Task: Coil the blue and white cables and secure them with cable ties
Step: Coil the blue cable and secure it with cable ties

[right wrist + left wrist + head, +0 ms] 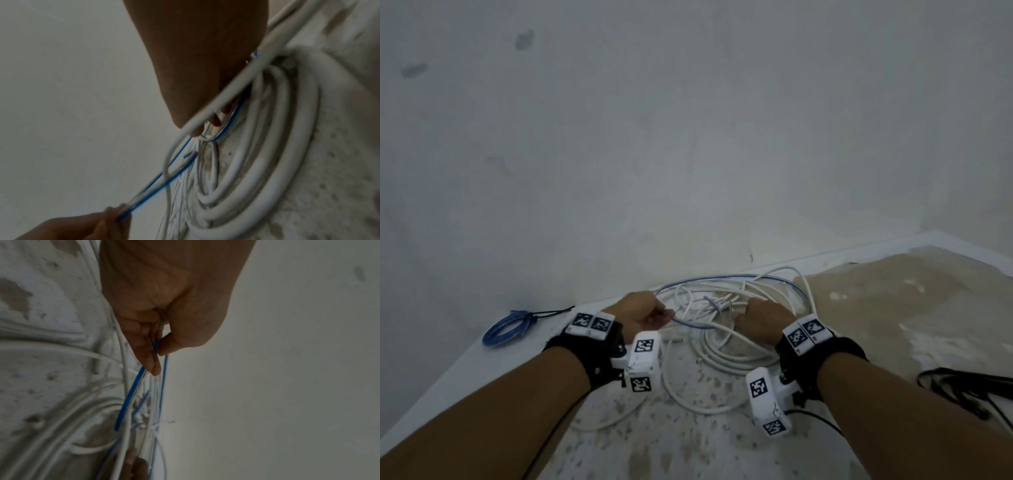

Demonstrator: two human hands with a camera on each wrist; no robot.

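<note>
The blue cable (726, 279) runs as a wide loop over the white cable (726, 353) pile on the speckled floor (688, 445), its long axis lying roughly from 9 to 3 o'clock between the two hands, bowing out toward 12 near the wall (688, 137). The left hand (643, 313) pinches the blue strand between thumb and curled fingers at the loop's 9 o'clock end; the left wrist view shows the strand doubling through that pinch. The right hand (763, 320) sits at the pile's 3 o'clock side, fingers curled down among white and blue strands; it seems to grip them, though which strands exactly cannot be told. Both hands are about equally near the loop, each at one end of it. The coming move likely turns on drawing the blue strand free of the white tangle toward the left hand. A finished blue coil (508, 329) with a black tie (551, 312) lies well apart at 9 o'clock. Black ties (969, 387) lie at 3 o'clock.
</note>
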